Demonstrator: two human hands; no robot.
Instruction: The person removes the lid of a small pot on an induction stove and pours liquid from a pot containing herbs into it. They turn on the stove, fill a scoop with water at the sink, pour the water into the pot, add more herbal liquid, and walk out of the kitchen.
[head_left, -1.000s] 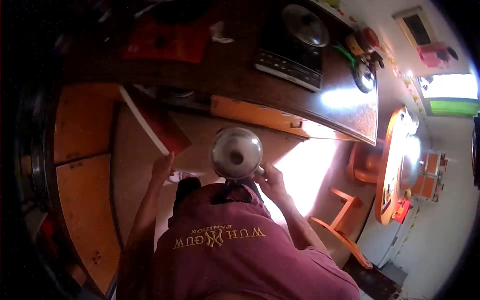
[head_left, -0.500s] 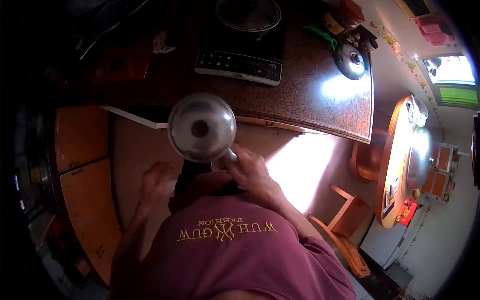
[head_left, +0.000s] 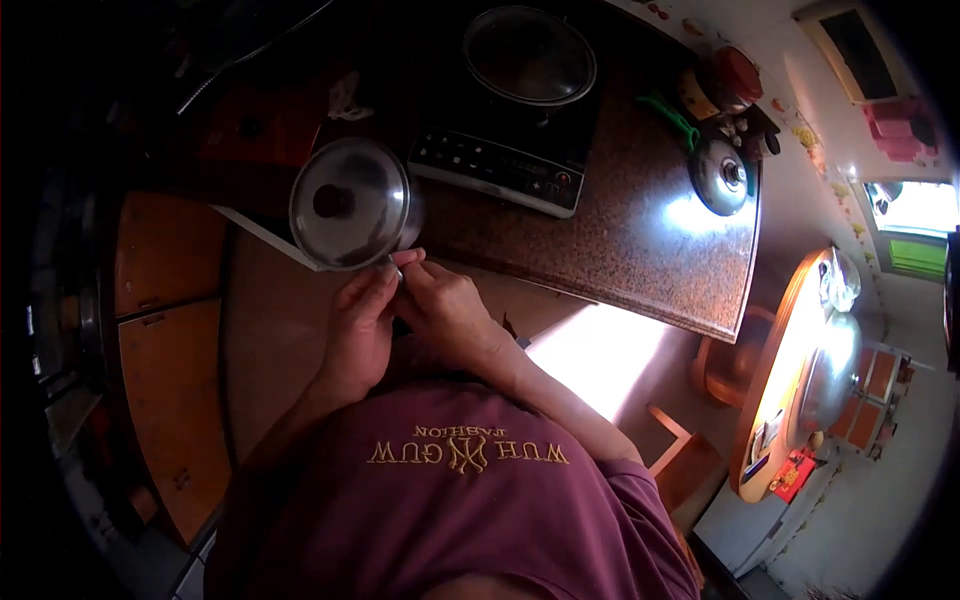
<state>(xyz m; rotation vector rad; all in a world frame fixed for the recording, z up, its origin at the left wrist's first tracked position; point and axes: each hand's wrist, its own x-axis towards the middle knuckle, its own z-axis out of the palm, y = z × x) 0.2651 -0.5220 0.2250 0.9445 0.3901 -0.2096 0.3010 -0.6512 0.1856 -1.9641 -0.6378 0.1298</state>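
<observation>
A metal saucepan (head_left: 400, 230) with a shiny lid is held at the counter's front edge. The lid (head_left: 362, 240) has a round dark knob (head_left: 333, 200) in its middle. My right hand (head_left: 452, 312) is closed around the pan's short handle (head_left: 400, 270). Close beside it, my left hand (head_left: 362, 325) has its fingers closed at the same handle. Most of the handle is hidden by the fingers. Whether the pan rests on the counter is unclear.
An induction cooker (head_left: 495, 172) carries a lidded pan (head_left: 530, 55). Another lid (head_left: 720, 178), a green-handled utensil (head_left: 668, 120) and jars (head_left: 732, 78) stand on the right of the counter (head_left: 640, 250). Wooden cabinets (head_left: 170, 400) are at left, a round table (head_left: 770, 410) and chair (head_left: 690, 465) at right.
The saucepan has moved left and forward to the counter's edge. My left hand, apart from it before, has come to the handle beside my right hand. The view has shifted.
</observation>
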